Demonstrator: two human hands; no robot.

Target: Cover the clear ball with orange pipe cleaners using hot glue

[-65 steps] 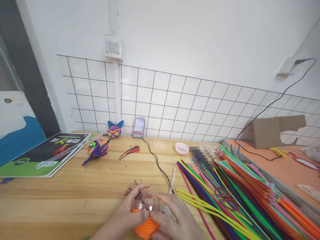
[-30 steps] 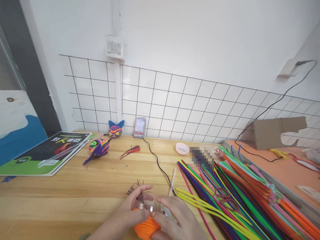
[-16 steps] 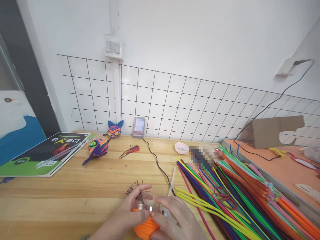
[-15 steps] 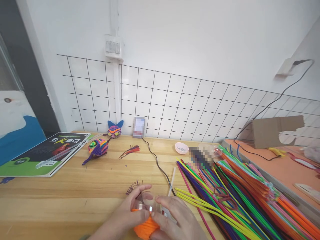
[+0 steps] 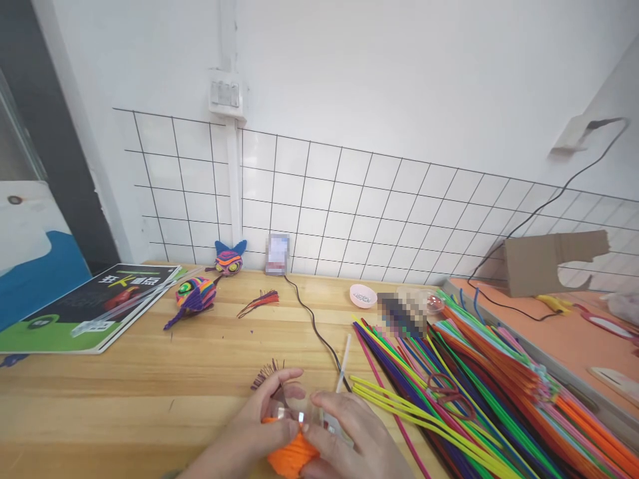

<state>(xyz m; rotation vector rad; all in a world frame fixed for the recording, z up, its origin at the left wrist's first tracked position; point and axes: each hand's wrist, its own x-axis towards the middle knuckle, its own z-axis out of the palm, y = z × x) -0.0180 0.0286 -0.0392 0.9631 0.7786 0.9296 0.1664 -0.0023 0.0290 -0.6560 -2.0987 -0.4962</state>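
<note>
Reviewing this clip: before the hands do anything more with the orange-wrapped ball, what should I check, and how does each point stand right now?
1. Left hand grips the orange-wrapped ball: ok.
2. Right hand also on the ball: ok.
3. Clear upper part uncovered: ok.
4. Free end of the orange wrap located: cannot tell, hidden under fingers.
5. Pipe cleaner pile close beside right hand: ok.
6. Black cable apart from the hands: not ok, it runs right up to them.

wood table, pipe cleaners (heaped), book
</note>
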